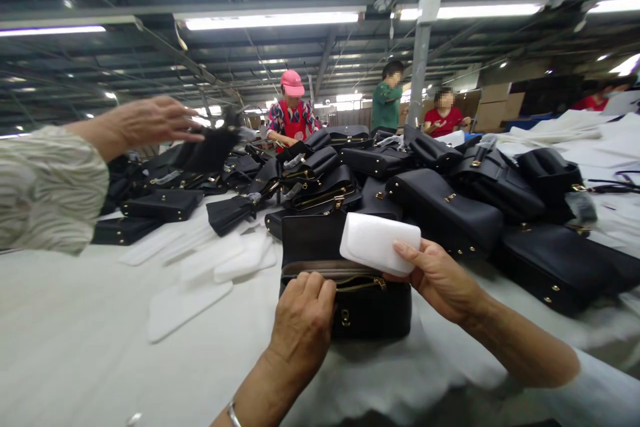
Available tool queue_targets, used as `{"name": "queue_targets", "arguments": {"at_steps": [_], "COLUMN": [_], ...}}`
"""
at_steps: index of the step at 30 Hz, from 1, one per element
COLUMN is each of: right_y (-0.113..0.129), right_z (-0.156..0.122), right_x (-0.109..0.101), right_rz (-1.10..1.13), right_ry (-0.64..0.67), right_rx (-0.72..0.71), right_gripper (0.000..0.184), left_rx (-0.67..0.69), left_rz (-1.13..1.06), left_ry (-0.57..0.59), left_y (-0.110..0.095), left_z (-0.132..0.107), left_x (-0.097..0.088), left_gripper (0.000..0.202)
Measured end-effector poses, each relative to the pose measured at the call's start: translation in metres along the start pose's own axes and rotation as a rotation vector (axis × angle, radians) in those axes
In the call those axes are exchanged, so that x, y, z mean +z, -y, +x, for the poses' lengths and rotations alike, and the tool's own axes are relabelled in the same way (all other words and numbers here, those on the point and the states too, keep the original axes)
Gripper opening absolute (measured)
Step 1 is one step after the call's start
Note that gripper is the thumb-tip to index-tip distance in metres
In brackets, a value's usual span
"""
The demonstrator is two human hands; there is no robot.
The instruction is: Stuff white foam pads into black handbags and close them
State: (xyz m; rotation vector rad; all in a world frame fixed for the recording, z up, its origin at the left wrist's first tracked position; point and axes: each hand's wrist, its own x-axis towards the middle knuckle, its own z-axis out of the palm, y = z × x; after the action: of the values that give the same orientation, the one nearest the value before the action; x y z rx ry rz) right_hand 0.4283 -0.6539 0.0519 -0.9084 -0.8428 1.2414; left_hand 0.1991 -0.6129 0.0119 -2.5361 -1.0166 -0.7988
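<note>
A black handbag [373, 317] with its flap [310, 240] raised stands upright on the table before me. Its top shows a beige lining, a gold zipper and a gold clasp on the front. My left hand [305, 313] has its fingers curled over the bag's front top edge, gripping it. In my right hand [437, 277] is a white foam pad [377, 243], pinched between thumb and fingers just above the bag's right side. The fingers behind the pad are partly hidden.
Black handbags [445, 210] with gold fittings are piled across the back and right. White foam sheets [187, 307] lie to the left. A co-worker's hand [137, 123] reaches in from the left with a blurred black item [213, 147]. Several people stand beyond the pile.
</note>
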Motion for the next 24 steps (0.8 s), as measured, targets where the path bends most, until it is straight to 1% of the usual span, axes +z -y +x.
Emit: {"name": "queue_targets", "arguments": {"at_steps": [5, 9, 11, 13, 14, 15, 17, 18, 21, 24], "right_y": [-0.004, -0.003, -0.002, -0.001, -0.001, 0.000, 0.000, 0.000, 0.002, 0.004], "right_z": [-0.002, -0.003, -0.002, -0.002, -0.002, -0.002, -0.003, -0.004, -0.007, -0.004], "right_x": [0.004, 0.006, 0.006, 0.005, 0.005, 0.004, 0.004, 0.004, 0.004, 0.005], "right_rz": [-0.007, -0.013, -0.013, -0.011, -0.009, -0.010, -0.021, -0.032, -0.067, -0.130], "right_ry": [0.032, 0.039, 0.030, 0.020, 0.019, 0.024, 0.055, 0.074, 0.127, 0.193], "right_rx": [0.000, -0.007, -0.008, -0.009, -0.007, -0.002, 0.011, 0.016, 0.026, 0.058], "right_gripper": [0.045, 0.043, 0.043, 0.042, 0.042, 0.042, 0.042, 0.042, 0.044, 0.046], "left_rx": [-0.039, -0.037, -0.054, -0.069, -0.073, -0.074, -0.062, -0.049, -0.009, 0.007], "left_rz": [0.025, -0.057, -0.087, -0.098, -0.092, -0.077, -0.052, -0.055, -0.108, -0.120], "left_ry": [0.172, 0.284, 0.307, 0.332, 0.348, 0.366, 0.396, 0.410, 0.436, 0.436], "left_y": [-0.002, -0.001, 0.001, 0.004, 0.005, 0.007, 0.010, 0.011, 0.015, 0.016], "left_z": [0.003, 0.004, 0.004, 0.006, 0.007, 0.008, 0.012, 0.013, 0.015, 0.013], "left_x": [-0.008, -0.021, -0.026, -0.030, -0.031, -0.032, -0.033, -0.034, -0.037, -0.041], "left_gripper": [0.008, 0.009, 0.017, 0.029, 0.031, 0.027, 0.011, 0.007, 0.008, 0.008]}}
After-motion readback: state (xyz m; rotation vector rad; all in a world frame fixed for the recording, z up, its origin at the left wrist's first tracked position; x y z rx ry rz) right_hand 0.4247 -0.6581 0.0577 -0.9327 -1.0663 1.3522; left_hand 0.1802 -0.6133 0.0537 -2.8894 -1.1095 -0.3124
